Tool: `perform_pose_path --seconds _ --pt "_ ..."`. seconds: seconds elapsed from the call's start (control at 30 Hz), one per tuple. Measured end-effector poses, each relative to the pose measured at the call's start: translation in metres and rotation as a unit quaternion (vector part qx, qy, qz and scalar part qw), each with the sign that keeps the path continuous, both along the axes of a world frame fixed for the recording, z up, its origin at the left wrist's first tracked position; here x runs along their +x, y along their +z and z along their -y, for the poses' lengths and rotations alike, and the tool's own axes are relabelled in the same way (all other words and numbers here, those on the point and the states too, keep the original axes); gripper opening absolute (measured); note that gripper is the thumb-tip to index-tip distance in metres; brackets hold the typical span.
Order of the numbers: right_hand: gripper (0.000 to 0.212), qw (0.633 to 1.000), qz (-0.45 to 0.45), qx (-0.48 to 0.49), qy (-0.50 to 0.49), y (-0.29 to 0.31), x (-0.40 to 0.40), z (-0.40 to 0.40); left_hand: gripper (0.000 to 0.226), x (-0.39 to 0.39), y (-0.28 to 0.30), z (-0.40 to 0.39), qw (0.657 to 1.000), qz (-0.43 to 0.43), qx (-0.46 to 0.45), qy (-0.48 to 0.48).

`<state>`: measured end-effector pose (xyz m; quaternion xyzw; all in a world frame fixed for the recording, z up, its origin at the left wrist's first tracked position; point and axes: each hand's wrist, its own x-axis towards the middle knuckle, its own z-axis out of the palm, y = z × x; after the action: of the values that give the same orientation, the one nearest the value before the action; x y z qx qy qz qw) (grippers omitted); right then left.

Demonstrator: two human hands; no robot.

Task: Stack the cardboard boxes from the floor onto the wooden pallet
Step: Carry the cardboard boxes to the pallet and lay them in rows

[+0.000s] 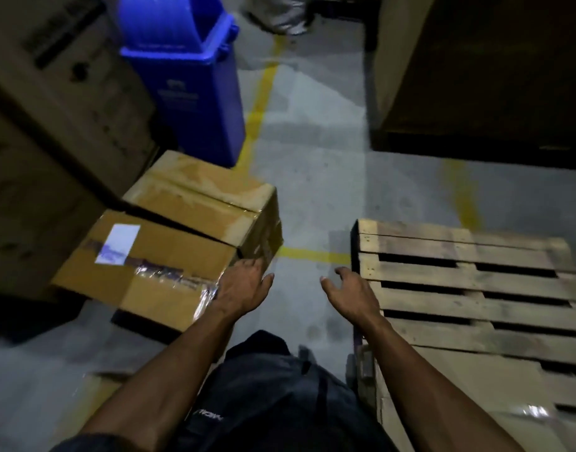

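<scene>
Cardboard first: we note two brown boxes on the floor at our left. The nearer box (149, 269) is flat-topped, with a white label near its far left corner and a glossy strip of clear tape running across its lid; it sits tilted, its left part raised. The farther box (208, 200) lies just behind it, touching or nearly so, its top flaps taped with broad, shiny tan tape, the seam slightly dented.

Our left hand (244, 285) rests at the right near corner of the nearer box, fingers extended and loosely spread, gripping nothing that we can see. Our right hand (352, 291) hangs in the air beside the left edge of the wooden pallet (469, 275), fingers relaxed and slightly curled, holding nothing.

Pallet slats are rough, weathered, grey-brown planks with dark gaps between them. A flat cardboard sheet (459, 386) with a shiny tape patch covers its near part.

Floor (312, 177) is smooth grey concrete, faintly glossy, marked with yellow painted lines. A blue plastic bin (189, 83) stands behind the boxes. Large cartons (52, 102) are stacked along the left; a dark tall carton (492, 70) stands beyond the pallet. The room is dim.
</scene>
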<state>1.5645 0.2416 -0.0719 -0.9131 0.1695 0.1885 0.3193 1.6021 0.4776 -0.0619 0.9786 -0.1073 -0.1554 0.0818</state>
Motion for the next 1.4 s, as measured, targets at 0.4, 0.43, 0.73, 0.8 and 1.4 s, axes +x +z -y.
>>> perform_pose_path --seconds 0.4,0.43,0.73,0.8,1.4 --pt "0.066 0.974 -0.014 -0.014 0.227 0.008 0.027 -0.107 0.050 -0.070 -0.005 -0.091 0.968 -0.028 -0.009 0.251" --pt "0.066 0.971 -0.014 -0.016 0.237 0.008 0.031 -0.118 0.051 -0.072 -0.008 -0.100 0.961 -0.035 -0.020 0.273" --pt "0.050 0.963 -0.014 -0.017 0.268 0.010 0.079 -0.198 0.054 -0.051 -0.032 -0.174 0.909 -0.052 -0.103 0.400" --pt "0.045 0.962 -0.015 -0.023 0.272 0.012 0.092 -0.210 0.054 -0.041 -0.032 -0.186 0.906 -0.048 -0.108 0.406" --pt "0.075 0.956 0.009 0.007 0.294 -0.023 0.370 -0.278 0.074 0.171 -0.059 -0.224 0.683 -0.040 -0.382 0.621"
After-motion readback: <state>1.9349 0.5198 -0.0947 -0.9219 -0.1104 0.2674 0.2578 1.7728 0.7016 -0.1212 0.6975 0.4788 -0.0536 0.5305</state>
